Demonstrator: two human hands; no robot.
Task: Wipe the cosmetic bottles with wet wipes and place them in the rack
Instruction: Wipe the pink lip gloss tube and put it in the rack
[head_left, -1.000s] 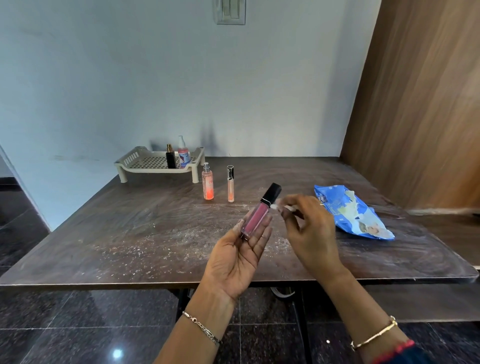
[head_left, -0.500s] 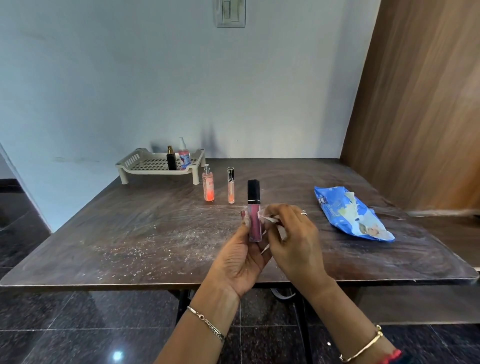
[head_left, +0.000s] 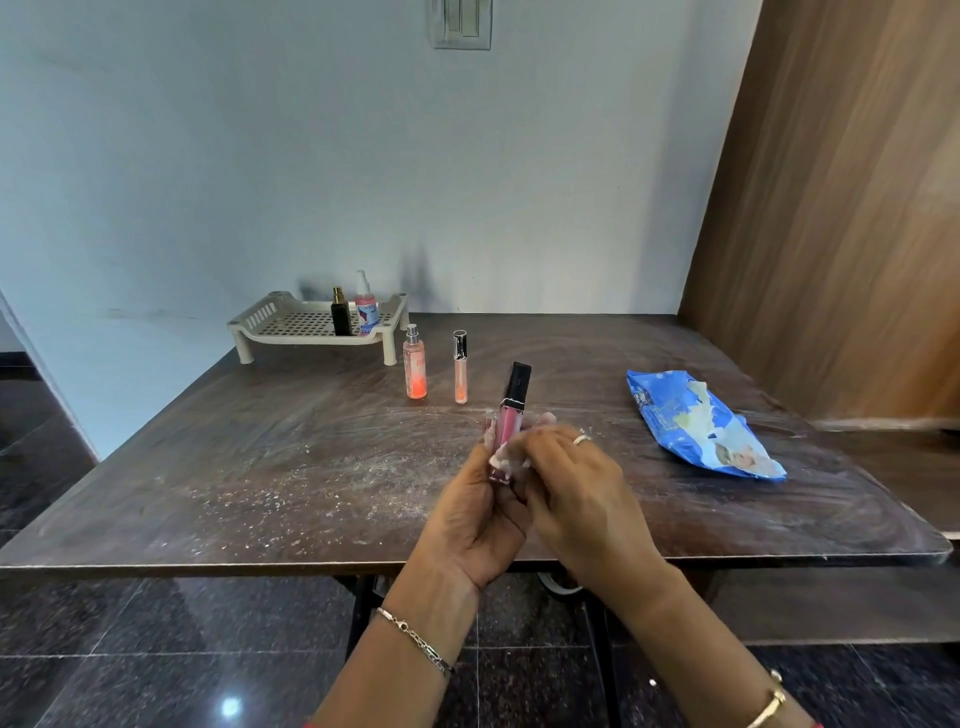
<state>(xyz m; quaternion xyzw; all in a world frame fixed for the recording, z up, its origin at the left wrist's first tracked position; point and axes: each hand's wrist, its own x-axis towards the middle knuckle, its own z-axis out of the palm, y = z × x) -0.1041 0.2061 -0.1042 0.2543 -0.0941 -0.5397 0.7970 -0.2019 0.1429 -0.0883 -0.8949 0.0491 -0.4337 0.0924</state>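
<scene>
Now that the left hand (head_left: 470, 525) has turned the pink tube (head_left: 511, 415) upright above the desk (head_left: 311, 467) and grips it, the right hand (head_left: 576, 499) pinches a wipe (head_left: 505, 460) against its lower half; wiping is underway.

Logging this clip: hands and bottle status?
Left hand grips pink gloss tube. Right hand presses wet wipe on it. Rack holds black bottle, pump bottle; spray bottle, clear tube stand in front.

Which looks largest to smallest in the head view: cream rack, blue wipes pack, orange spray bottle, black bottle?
1. cream rack and blue wipes pack: look alike; pack nearer, so unranked
2. orange spray bottle
3. black bottle
</scene>
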